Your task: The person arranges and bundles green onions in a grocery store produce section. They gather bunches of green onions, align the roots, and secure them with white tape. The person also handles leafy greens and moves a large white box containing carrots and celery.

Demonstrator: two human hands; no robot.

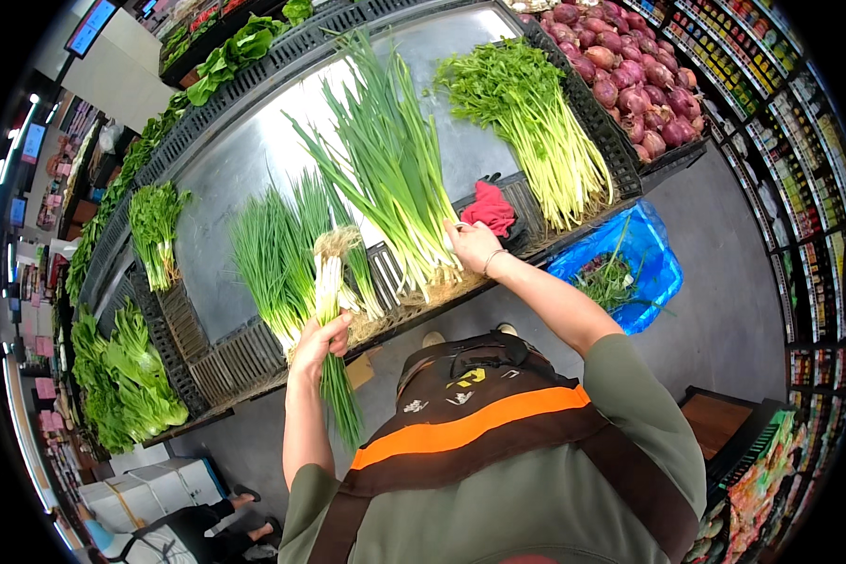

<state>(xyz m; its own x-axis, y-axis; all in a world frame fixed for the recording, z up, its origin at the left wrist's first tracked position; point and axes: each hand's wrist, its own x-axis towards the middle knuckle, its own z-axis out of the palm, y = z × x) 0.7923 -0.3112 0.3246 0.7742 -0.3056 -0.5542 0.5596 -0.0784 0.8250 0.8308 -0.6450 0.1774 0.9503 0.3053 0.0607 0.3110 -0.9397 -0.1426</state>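
Observation:
My left hand [321, 344] grips a bunch of thin spring onions [330, 289], its pale roots up and its green leaves hanging down past the display's front edge. Just behind it, more thin spring onions [271, 261] lie on the display with their leaves pointing away from me. My right hand [476, 245] is closed around the right edge of a larger pile of thick scallions [388, 148], near their white ends. Something white shows between its thumb and fingers, too small to name. A crumpled red and black cloth item [490, 209] lies right beside this hand.
Leafy celery-like stalks [553, 148] lie to the right, before a crate of red onions [627, 77]. A blue plastic bag [652, 247] with green trimmings stands below the display's edge. Lettuce [137, 377] fills the left end. A person [183, 532] is low at the bottom left.

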